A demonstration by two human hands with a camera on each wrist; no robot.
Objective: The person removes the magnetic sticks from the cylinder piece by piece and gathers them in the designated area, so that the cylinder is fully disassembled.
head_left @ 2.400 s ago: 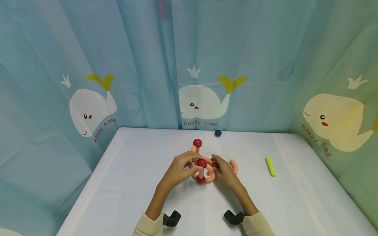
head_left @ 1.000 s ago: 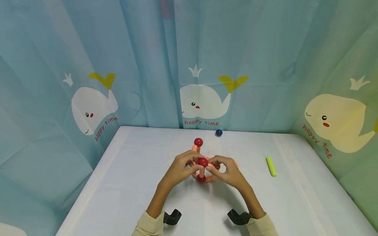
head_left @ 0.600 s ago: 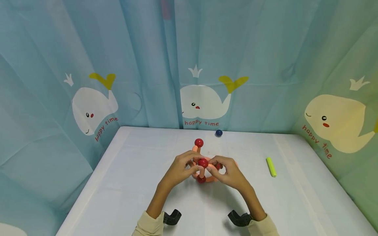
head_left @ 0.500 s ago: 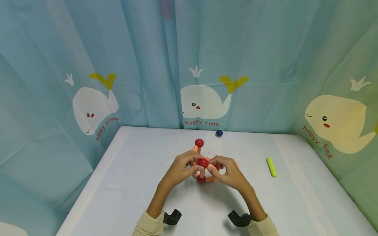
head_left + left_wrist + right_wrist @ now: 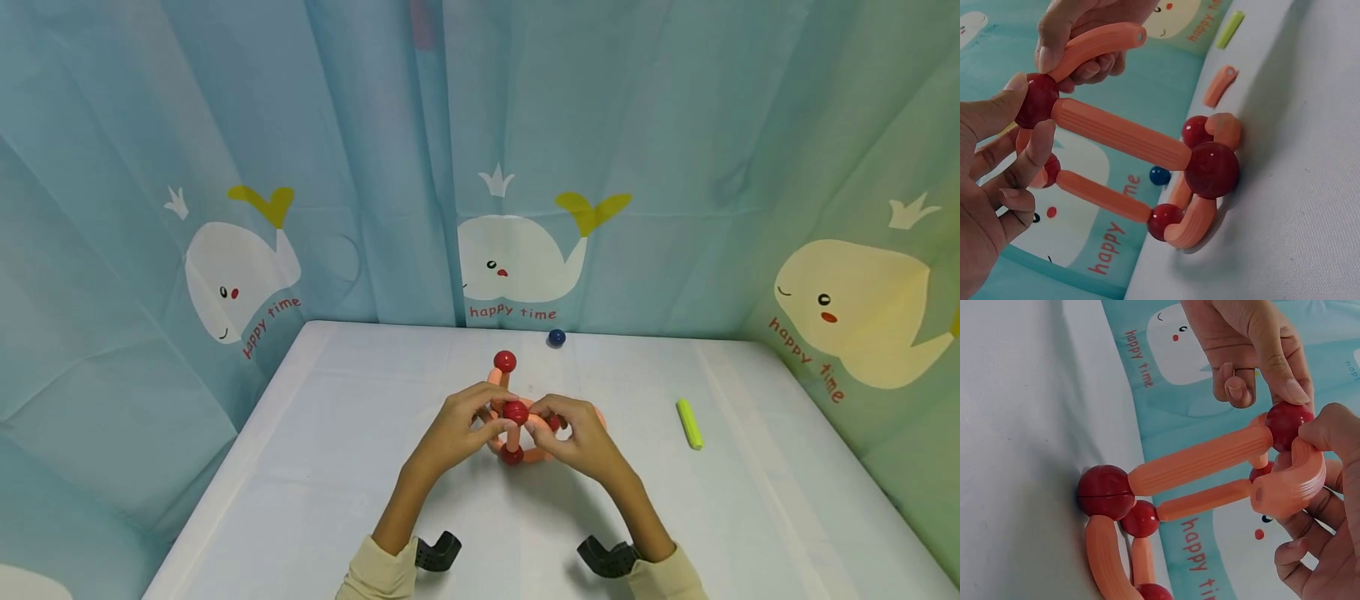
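Between my hands, in the head view, stands a frame of red balls and orange rods resembling a magnetic building set. My left hand (image 5: pixel 453 429) pinches the near upper red ball (image 5: pixel 1037 100) between thumb and fingers. That ball tops a straight orange rod (image 5: pixel 1122 133), which rises from a lower red ball (image 5: pixel 1212 170). My right hand (image 5: pixel 581 437) pinches a curved orange rod (image 5: pixel 1297 481), one end against the held ball; its other end is free. Another upper red ball (image 5: pixel 505 361) stands behind, on a second upright. Curved rods (image 5: pixel 1107 556) link the base balls, partly hidden by my hands.
A loose curved orange rod (image 5: pixel 1220 86) lies right of the frame, mostly behind my right hand in the head view. Farther right is a lime-green stick (image 5: pixel 689 424). A dark blue ball (image 5: pixel 557 338) sits near the far edge of the white table (image 5: pixel 337 467), before a whale-print curtain (image 5: pixel 375 167).
From low on the frame's right side, my right hand has come up and left to the curved rod at the upper ball. My left hand stays at the ball; little differs in the last second.
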